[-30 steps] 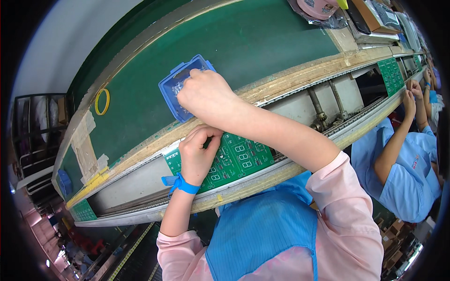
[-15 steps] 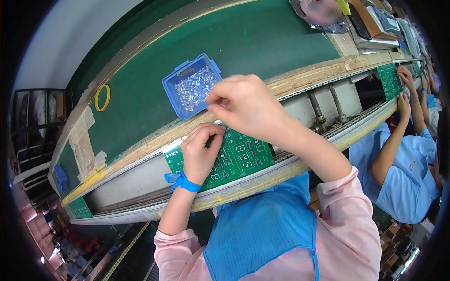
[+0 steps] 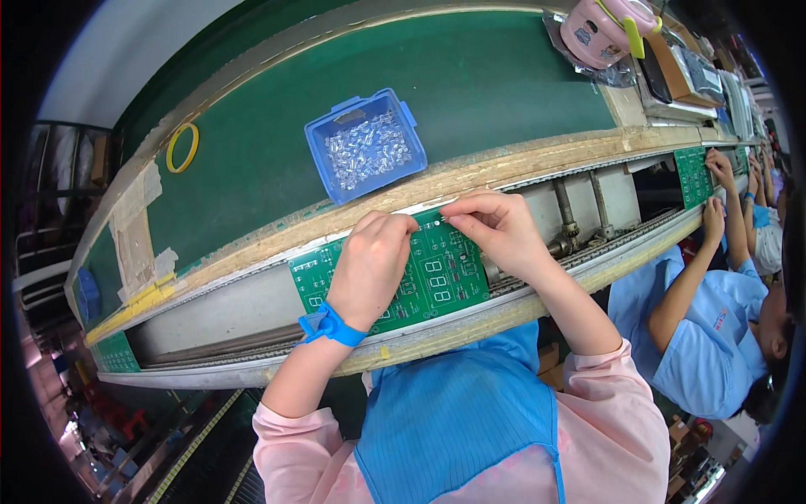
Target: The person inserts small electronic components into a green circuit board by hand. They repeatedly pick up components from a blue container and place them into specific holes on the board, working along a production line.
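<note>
A green circuit board [image 3: 437, 277] lies on the conveyor rails in front of me. My left hand [image 3: 369, 265], with a blue wrist strap [image 3: 332, 326], rests flat on the board's left half. My right hand [image 3: 495, 227] hovers over the board's upper edge, thumb and fingers pinched together; what they pinch is too small to make out. Beyond the wooden rail, a blue tray [image 3: 367, 144] filled with small clear parts sits on the green belt.
A yellow ring [image 3: 182, 147] lies on the green belt [image 3: 504, 84] at far left. A pink object [image 3: 598, 29] in plastic wrap sits at the back right. Another person in blue [image 3: 714, 336] works at a second green board [image 3: 693, 172] to my right.
My right hand has come back from the blue tray down to the board's top edge. My left hand stayed on the board.
</note>
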Action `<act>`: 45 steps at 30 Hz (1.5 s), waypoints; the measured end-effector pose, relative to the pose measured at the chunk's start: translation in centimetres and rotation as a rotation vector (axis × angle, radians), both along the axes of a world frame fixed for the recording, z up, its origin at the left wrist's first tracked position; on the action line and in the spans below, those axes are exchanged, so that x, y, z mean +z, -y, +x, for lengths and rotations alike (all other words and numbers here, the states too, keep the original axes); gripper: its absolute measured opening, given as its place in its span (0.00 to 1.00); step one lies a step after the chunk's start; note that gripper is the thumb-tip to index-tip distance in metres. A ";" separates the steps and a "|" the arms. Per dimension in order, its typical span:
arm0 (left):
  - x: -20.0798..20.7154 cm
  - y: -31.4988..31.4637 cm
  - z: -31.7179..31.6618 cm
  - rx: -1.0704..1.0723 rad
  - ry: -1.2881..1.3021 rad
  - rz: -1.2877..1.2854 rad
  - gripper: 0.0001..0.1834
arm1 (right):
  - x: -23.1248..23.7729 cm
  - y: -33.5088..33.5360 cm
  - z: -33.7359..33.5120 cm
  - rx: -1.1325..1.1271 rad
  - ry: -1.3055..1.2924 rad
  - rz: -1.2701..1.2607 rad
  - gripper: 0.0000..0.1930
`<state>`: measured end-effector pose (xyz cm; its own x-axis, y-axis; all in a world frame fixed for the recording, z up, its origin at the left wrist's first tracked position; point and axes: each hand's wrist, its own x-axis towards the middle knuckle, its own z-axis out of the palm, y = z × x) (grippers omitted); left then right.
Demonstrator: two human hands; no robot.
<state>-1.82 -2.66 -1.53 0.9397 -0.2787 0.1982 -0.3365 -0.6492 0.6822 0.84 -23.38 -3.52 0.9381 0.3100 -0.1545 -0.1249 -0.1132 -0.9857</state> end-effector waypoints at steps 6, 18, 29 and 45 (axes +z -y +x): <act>-0.2 -0.2 0.4 -0.044 -0.002 0.034 0.05 | 0.0 -0.1 -0.2 -0.037 -0.085 0.098 0.07; -1.0 -0.3 -0.1 0.024 0.054 -0.079 0.08 | 0.8 -0.9 0.6 0.106 0.499 -0.210 0.06; -1.5 -0.1 -0.4 0.072 0.053 -0.118 0.13 | 1.5 -1.8 1.4 0.302 0.664 -0.463 0.20; -0.8 0.3 -0.3 0.042 0.035 0.088 0.12 | 2.2 -2.3 1.3 0.353 0.773 -0.628 0.24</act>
<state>-2.12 -2.92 -2.28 0.9437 -0.2573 0.2079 -0.3307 -0.7201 0.6100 2.17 -21.10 -1.28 0.7220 0.6564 0.2191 0.6514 -0.5379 -0.5352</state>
